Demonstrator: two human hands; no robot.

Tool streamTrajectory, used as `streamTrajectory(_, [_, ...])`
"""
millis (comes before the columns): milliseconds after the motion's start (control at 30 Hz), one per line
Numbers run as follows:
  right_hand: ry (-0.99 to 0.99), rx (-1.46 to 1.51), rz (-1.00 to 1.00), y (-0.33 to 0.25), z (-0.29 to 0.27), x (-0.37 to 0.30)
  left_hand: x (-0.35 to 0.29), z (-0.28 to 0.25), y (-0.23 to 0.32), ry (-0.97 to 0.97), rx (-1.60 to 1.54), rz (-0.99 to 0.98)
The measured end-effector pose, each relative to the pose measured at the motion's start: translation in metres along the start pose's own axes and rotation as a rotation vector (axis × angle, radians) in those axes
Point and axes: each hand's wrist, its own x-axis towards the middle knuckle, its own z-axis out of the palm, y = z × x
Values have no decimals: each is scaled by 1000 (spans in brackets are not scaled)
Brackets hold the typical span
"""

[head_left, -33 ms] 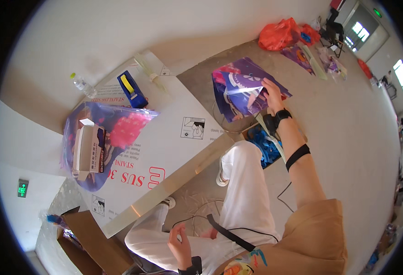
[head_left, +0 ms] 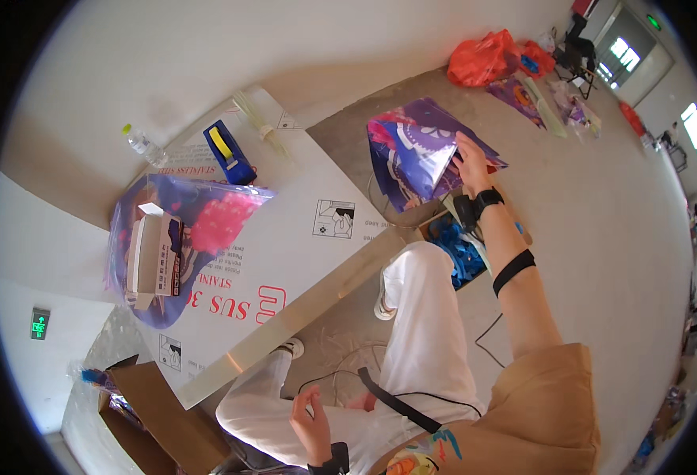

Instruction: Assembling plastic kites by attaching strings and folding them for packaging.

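My right hand (head_left: 470,165) reaches out to the far right of the table, its fingers closed on the edge of a purple printed sheet (head_left: 420,154). The glossy sheet has pink and white patterns and hangs folded above the floor. Below it stands a box of blue pieces (head_left: 455,249), partly covered by my wrist and a pale strip. My left hand (head_left: 311,426) hovers over my lap with loosely bent fingers, a gap between thumb and forefinger, and nothing visible in it. A thin black cable passes near its fingertips.
On the table (head_left: 301,269) are a blue tape dispenser (head_left: 230,153), a bundle of pale sticks (head_left: 261,127), another purple sheet (head_left: 222,222) under an opened white carton (head_left: 154,257), and a clear bottle (head_left: 144,146). A cardboard box (head_left: 162,419) stands lower left. Red bags (head_left: 483,59) lie far off.
The purple sheet in my right hand has shifted and creased slightly, with the hand a little lower. My left hand stays in place.
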Motion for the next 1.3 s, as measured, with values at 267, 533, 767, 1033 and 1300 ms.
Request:
streamTrajectory(267, [9,328,64,-18,32,23,-15,-9,-9,49,26,-61])
streamTrajectory(533, [11,178,-263,-51,19,60,0,9,8,-20,94,-76])
streamTrajectory(767, [-812,828,-42,-117,64,-26,54,48,45,-152,-530,-106])
streamTrajectory(1033, [-1039,472,687,-71,124,-293,132,59,83,-67,-1228,-323])
streamTrajectory(1300, [-584,-99,585,-48,92,-338,85,-11,-14,102,-1392,-380])
